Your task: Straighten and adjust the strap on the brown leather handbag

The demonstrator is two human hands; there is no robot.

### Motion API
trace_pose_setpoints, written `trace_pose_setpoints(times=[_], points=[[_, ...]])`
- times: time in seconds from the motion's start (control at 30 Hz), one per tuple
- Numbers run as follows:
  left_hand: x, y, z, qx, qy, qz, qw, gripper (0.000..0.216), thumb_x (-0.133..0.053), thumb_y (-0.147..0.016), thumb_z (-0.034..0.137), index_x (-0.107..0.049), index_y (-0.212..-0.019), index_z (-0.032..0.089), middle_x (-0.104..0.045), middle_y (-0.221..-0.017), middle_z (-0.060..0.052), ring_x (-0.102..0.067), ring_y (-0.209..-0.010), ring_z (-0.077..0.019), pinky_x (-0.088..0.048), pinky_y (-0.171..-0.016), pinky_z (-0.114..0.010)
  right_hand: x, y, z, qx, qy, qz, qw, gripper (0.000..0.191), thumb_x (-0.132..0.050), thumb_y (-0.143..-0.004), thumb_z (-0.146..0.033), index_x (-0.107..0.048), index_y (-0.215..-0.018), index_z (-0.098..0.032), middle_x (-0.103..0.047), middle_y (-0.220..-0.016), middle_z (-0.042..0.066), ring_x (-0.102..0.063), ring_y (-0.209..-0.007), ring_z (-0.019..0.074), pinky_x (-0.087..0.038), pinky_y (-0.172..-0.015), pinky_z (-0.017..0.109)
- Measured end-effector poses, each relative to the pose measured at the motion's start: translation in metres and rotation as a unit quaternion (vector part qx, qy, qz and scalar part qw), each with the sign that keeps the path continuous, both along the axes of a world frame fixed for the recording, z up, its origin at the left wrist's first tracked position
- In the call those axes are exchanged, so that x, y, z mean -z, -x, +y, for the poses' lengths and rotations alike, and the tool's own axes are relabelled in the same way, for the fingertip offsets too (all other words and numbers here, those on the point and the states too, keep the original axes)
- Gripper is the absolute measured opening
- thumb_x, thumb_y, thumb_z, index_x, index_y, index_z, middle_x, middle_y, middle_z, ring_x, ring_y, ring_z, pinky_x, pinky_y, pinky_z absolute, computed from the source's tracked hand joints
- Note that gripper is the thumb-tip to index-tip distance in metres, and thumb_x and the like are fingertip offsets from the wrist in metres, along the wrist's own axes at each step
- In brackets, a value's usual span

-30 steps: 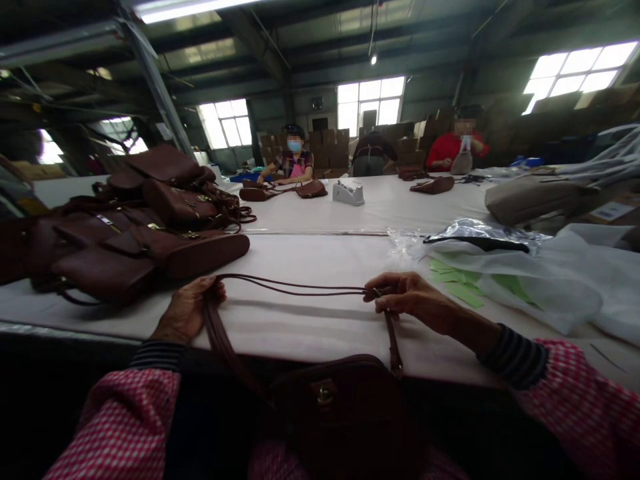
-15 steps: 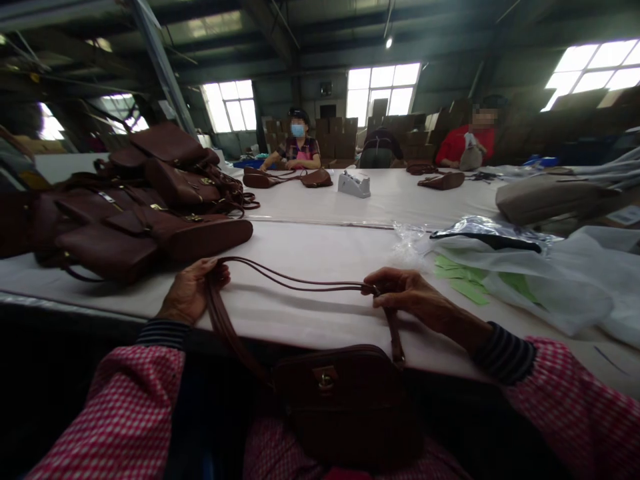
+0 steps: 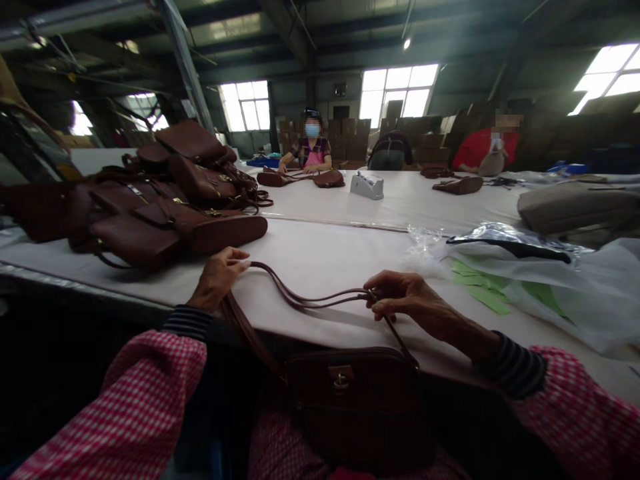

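While the brown bag [image 3: 355,393] is hanging at the worktop [image 3: 320,267] edge | left hand [image 3: 217,280] is pinching the strap [image 3: 300,297] loop, right hand [image 3: 405,300] is gripping its buckle end | keeping both strands flat and untwisted is looking wise.

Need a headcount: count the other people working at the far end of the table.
3: a person in a mask at far centre, a dark-clothed person beside them, a person in red far right. Others may be hidden.

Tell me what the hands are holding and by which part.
Both hold the brown bag's strap: the left hand at its looped end, the right hand near the bag.
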State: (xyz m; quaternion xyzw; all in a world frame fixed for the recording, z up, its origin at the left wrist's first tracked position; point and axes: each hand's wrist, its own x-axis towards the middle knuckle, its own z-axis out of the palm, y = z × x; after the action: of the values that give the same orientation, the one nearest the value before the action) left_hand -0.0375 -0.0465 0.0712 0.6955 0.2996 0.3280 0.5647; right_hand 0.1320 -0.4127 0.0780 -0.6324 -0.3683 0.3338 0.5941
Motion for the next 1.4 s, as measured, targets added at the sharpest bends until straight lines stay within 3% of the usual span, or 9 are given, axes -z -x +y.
trace_pose_setpoints(times=[0.07,0.13,0.27,0.33,0.47,0.87,1.03,1.23,1.4], points=[[-0.017,-0.002,-0.025,0.046,-0.179,0.039,0.982,0.028,-0.082,-0.068,0.024,-0.073,-0.094,0.019,-0.069,-0.114,-0.008,-0.052,-0.128,-0.0337,-0.035,-0.119,-0.05,0.0,0.002,0.002,-0.001,0.004,-0.011,1.0,0.036,-0.09,-0.073,-0.029,-0.076,-0.104,-0.019,-0.07,-0.086,0.0,-0.065,-0.069,0.014,-0.046,-0.06,0.026],[-0.035,-0.007,-0.062,0.155,-0.348,0.067,0.922,0.034,-0.074,-0.083,0.037,-0.071,-0.113,0.02,-0.066,-0.128,-0.009,-0.05,-0.131,-0.0316,-0.032,-0.12,-0.048,-0.001,0.006,0.006,-0.011,0.009,-0.021,1.0,0.036,-0.09,-0.074,-0.031,-0.076,-0.105,-0.019,-0.069,-0.086,0.001,-0.063,-0.065,0.0126,-0.043,-0.057,0.025],[-0.058,-0.029,-0.133,0.475,-0.289,0.106,0.824,0.045,-0.067,-0.094,0.044,-0.062,-0.132,0.02,-0.071,-0.12,-0.009,-0.065,-0.11,-0.0236,-0.047,-0.098,-0.036,-0.005,0.013,0.007,-0.027,-0.004,-0.006,1.0,0.046,-0.089,-0.075,-0.023,-0.069,-0.116,-0.021,-0.07,-0.083,-0.001,-0.063,-0.071,0.0143,-0.046,-0.064,0.027],[-0.058,-0.039,-0.15,0.518,-0.243,0.103,0.813,0.048,-0.069,-0.093,0.04,-0.061,-0.132,0.015,-0.074,-0.101,-0.008,-0.066,-0.09,-0.0202,-0.049,-0.084,-0.032,-0.007,0.015,0.004,-0.031,-0.008,0.024,0.999,0.051,-0.088,-0.074,-0.018,-0.063,-0.118,-0.023,-0.072,-0.085,-0.001,-0.065,-0.079,0.0162,-0.048,-0.07,0.028],[-0.049,-0.048,-0.151,0.527,-0.206,0.08,0.821,0.034,-0.069,-0.093,0.034,-0.07,-0.12,0.014,-0.074,-0.093,-0.006,-0.063,-0.083,-0.0169,-0.046,-0.076,-0.028,-0.008,0.017,-0.005,-0.027,-0.01,0.07,0.997,0.053,-0.086,-0.072,-0.012,-0.056,-0.115,-0.024,-0.076,-0.094,0.002,-0.068,-0.09,0.0192,-0.049,-0.08,0.032],[-0.054,-0.037,-0.152,0.5,-0.254,0.086,0.824,0.02,-0.066,-0.095,0.03,-0.076,-0.106,0.016,-0.069,-0.094,-0.004,-0.058,-0.086,-0.0163,-0.043,-0.079,-0.028,-0.004,0.017,-0.006,-0.076,0.057,0.095,0.991,0.032,-0.082,-0.081,-0.03,-0.064,-0.105,-0.018,-0.075,-0.088,0.006,-0.063,-0.068,0.0127,-0.027,-0.051,0.02],[-0.052,-0.036,-0.158,0.516,-0.209,0.095,0.826,0.028,-0.08,-0.086,0.035,-0.074,-0.105,0.016,-0.07,-0.092,-0.002,-0.059,-0.08,-0.0149,-0.044,-0.076,-0.027,-0.001,0.019,-0.003,-0.079,0.037,0.136,0.987,0.038,-0.083,-0.077,-0.025,-0.06,-0.108,-0.02,-0.071,-0.081,0.0,-0.061,-0.06,0.0111,-0.033,-0.051,0.02],[-0.054,-0.041,-0.173,0.488,-0.378,0.133,0.775,0.02,-0.073,-0.094,0.037,-0.075,-0.102,0.019,-0.069,-0.08,0.0,-0.061,-0.074,-0.0154,-0.037,-0.07,-0.026,-0.004,0.026,-0.002,-0.069,0.033,0.108,0.991,0.041,-0.08,-0.08,-0.024,-0.055,-0.112,-0.021,-0.068,-0.073,-0.003,-0.056,-0.056,0.0102,-0.03,-0.048,0.019],[-0.055,-0.032,-0.171,0.481,-0.397,0.133,0.77,0.022,-0.067,-0.098,0.039,-0.074,-0.101,0.019,-0.068,-0.077,0.001,-0.06,-0.07,-0.0137,-0.036,-0.069,-0.025,-0.011,0.026,-0.007,-0.111,0.049,0.078,0.99,0.033,-0.078,-0.085,-0.032,-0.061,-0.111,-0.019,-0.07,-0.081,0.001,-0.056,-0.062,0.0106,-0.03,-0.052,0.021]])
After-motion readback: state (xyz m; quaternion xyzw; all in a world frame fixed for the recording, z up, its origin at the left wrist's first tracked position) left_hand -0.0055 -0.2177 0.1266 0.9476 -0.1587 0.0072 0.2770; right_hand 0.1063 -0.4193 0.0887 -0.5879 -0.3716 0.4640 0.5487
